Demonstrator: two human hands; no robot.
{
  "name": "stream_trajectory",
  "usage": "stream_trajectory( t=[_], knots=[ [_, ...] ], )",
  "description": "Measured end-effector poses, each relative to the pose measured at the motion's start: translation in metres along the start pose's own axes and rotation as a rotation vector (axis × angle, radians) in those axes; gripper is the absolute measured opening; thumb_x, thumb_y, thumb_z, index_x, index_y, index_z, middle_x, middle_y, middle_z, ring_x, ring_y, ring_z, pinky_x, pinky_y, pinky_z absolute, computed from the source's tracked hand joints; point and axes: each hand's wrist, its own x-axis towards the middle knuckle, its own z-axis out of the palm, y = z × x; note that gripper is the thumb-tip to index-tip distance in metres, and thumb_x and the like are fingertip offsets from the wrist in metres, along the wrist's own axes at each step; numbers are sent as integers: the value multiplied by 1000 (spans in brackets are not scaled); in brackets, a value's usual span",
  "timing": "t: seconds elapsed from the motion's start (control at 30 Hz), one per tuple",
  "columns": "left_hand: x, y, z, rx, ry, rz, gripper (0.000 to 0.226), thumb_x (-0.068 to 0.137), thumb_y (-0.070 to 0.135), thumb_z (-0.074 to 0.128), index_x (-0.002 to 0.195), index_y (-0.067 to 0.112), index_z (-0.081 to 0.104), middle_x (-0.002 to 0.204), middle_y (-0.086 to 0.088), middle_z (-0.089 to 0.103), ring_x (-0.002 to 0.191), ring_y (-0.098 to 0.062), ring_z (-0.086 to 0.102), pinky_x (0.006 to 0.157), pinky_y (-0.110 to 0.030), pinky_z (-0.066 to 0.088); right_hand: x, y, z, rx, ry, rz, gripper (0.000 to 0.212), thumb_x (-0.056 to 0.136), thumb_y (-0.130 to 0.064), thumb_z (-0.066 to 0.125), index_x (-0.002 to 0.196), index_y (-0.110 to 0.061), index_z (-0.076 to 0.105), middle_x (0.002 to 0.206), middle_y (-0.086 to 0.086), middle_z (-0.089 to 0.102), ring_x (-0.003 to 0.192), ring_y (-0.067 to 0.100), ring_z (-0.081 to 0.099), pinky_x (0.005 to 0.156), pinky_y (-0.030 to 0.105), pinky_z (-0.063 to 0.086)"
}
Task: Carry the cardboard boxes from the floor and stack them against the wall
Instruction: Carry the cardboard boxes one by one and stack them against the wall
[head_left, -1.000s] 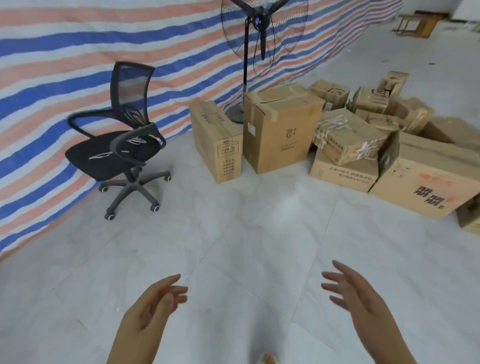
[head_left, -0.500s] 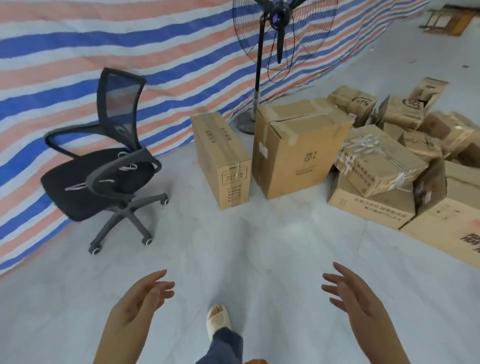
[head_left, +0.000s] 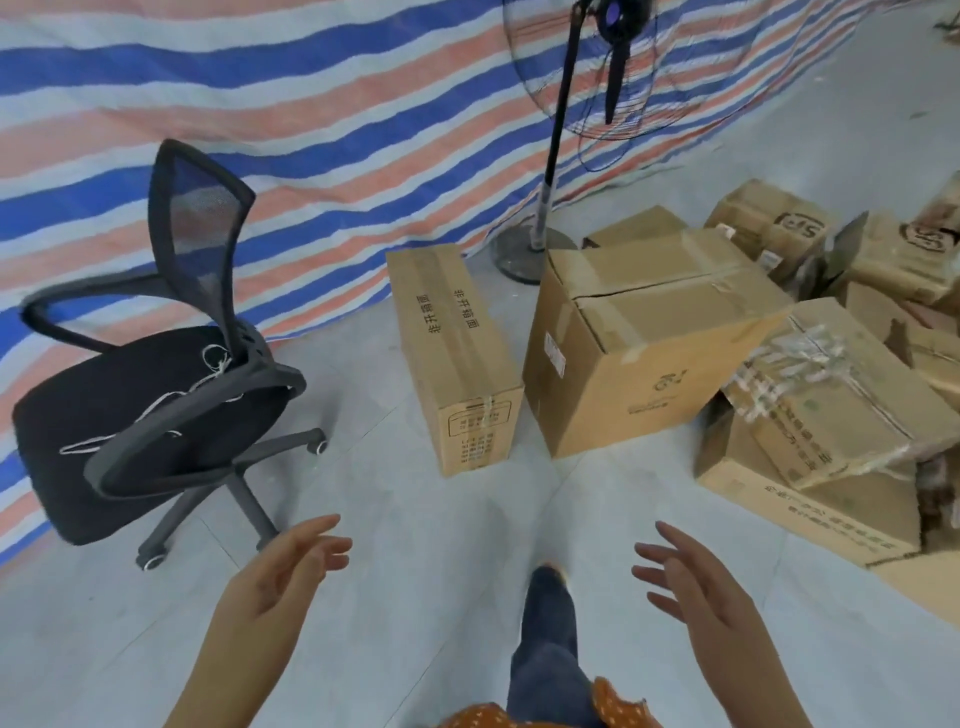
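**Both hands empty, boxes dead ahead**

Left hand (head_left: 283, 574) and right hand (head_left: 693, 582) out front, fingers loose and spread, holding nothing. Narrow box (head_left: 457, 358) on the floor (head_left: 389, 597) at 12 o'clock, big box (head_left: 639, 338) just beside at 1, messy box pile (head_left: 831, 415) at 2–3. Office chair (head_left: 156, 395) at 10.

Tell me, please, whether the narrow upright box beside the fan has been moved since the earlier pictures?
No. The narrow upright box keeps its place beside the fan base and the large taped box; only the camera has come closer. Both hands are empty.
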Motion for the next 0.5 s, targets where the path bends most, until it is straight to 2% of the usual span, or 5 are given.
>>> stream_trajectory(
  t=[0.07, 0.13, 0.23, 0.33, 0.5],
  knots=[
    [30, 9, 20, -1, 58, -28, 28, 95, 2, 46, 102, 20, 67, 91, 5, 74, 82, -8, 69, 83, -24, 51, 56, -16, -2, -38, -58, -7, 28, 97, -13, 43, 121, -21, 55, 110, -1, 66, 98, 15, 65, 92, 38, 51],
    [57, 21, 40, -5, 110, -66, 28, 95, 3, 46, 103, 21, 66, 91, 7, 74, 83, -8, 69, 83, -26, 51, 109, -38, -5, -86, -109, -21, 29, 98, -16, 43, 124, -21, 54, 112, -2, 66, 99, 14, 65, 94, 40, 49],
    [96, 37, 70, -4, 161, -94, 29, 95, 4, 47, 103, 25, 66, 92, 9, 73, 84, -9, 69, 81, -34, 54, 185, -71, -7, -150, -176, -49, 30, 99, -16, 41, 125, -25, 53, 111, -8, 66, 100, 10, 65, 92, 36, 50],
    [130, 46, 90, 14, 155, -140, 29, 95, 6, 48, 105, 28, 65, 95, 11, 73, 85, -6, 69, 87, -38, 49, 246, -93, 1, -220, -239, -55, 30, 100, -16, 41, 125, -26, 53, 109, -10, 66, 101, 11, 64, 94, 35, 49],
    [202, 31, 105, 59, 107, -232, 29, 95, 5, 49, 104, 29, 64, 93, 13, 72, 83, -4, 68, 89, -40, 50, 325, -91, 36, -254, -273, -20, 28, 99, -21, 43, 120, -34, 54, 105, -14, 68, 94, 2, 66, 86, 27, 50]
  ],
)
